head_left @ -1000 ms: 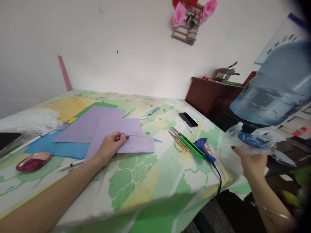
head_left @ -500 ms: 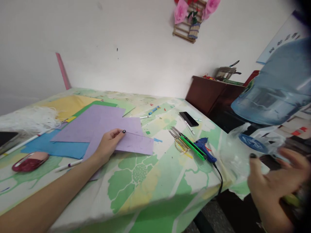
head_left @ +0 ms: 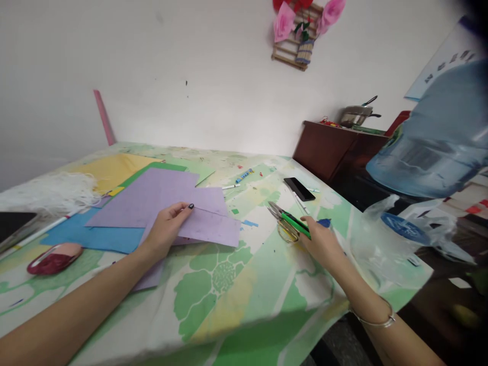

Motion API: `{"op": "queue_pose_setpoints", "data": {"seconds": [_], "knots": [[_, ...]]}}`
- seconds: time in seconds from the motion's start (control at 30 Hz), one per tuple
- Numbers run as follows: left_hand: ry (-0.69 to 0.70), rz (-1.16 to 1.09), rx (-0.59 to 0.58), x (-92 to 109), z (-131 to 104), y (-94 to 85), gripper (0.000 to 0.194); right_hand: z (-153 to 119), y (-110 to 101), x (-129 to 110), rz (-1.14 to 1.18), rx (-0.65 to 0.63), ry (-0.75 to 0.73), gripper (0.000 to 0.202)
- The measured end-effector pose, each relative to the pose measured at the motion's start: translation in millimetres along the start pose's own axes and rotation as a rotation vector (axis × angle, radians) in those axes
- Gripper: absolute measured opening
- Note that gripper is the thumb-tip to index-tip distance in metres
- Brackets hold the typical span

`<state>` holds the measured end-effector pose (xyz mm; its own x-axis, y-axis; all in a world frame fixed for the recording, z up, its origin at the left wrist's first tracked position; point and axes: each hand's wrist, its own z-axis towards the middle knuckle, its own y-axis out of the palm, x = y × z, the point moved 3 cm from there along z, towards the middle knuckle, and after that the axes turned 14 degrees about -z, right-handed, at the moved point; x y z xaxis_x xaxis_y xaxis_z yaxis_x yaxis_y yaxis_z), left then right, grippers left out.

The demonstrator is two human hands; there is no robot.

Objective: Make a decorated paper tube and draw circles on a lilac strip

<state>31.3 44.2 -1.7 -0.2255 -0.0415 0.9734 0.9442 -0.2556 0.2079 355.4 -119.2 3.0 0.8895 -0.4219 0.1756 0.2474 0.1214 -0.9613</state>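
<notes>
The left hand [head_left: 168, 229] had its thumb and fingers pressed together on a purple paper [head_left: 217, 229] near the middle of the table. The thumb, with its dark nail, lay on top, and part of the paper stretched out to the right of the hand. More purple sheets [head_left: 145, 195] lay behind and to the left, over a blue sheet [head_left: 87, 235], with a yellow sheet [head_left: 114, 168] farther back.

The right hand [head_left: 322, 241] was at the near end of a green cutter [head_left: 293, 222], touching it; the undersides of the fingers were hidden, so whether they had closed on it could not be told. The cutter slanted away to the left, beside the scissors [head_left: 286, 231]. A blue tool [head_left: 325, 222] showed only in part behind the right hand.

Beyond the cutter lay a black phone [head_left: 299, 188] and a white pen [head_left: 300, 202]. To the left of the left forearm was a red and pink case [head_left: 55, 258], near the blue sheet. A clear bag [head_left: 366, 239] rested on the right side of the flowered cloth [head_left: 229, 315], below a big water bottle [head_left: 430, 147]
</notes>
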Motion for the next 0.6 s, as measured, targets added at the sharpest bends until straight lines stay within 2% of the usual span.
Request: {"op": "queue_pose_setpoints", "data": {"seconds": [0.17,0.3,0.4,0.5,0.6], "knots": [[0.002,0.036,-0.022,0,10,-3.9,0.036,27,-11,-41,0.023,-0.036,-0.043,0.034],[-0.016,0.120,-0.061,1,15,-6.7,0.032,58,-5,-77,0.038,-0.065,-0.114,0.036],[-0.024,0.164,-0.081,1,17,-8.6,0.027,78,0,-93,0.046,-0.082,-0.115,0.031],[-0.034,0.221,-0.113,1,18,-8.9,0.025,87,-5,-107,0.071,-0.018,-0.122,0.032],[-0.045,0.256,-0.166,-3,22,-7.0,0.021,85,-15,-124,0.157,0.084,-0.241,0.032]]}}
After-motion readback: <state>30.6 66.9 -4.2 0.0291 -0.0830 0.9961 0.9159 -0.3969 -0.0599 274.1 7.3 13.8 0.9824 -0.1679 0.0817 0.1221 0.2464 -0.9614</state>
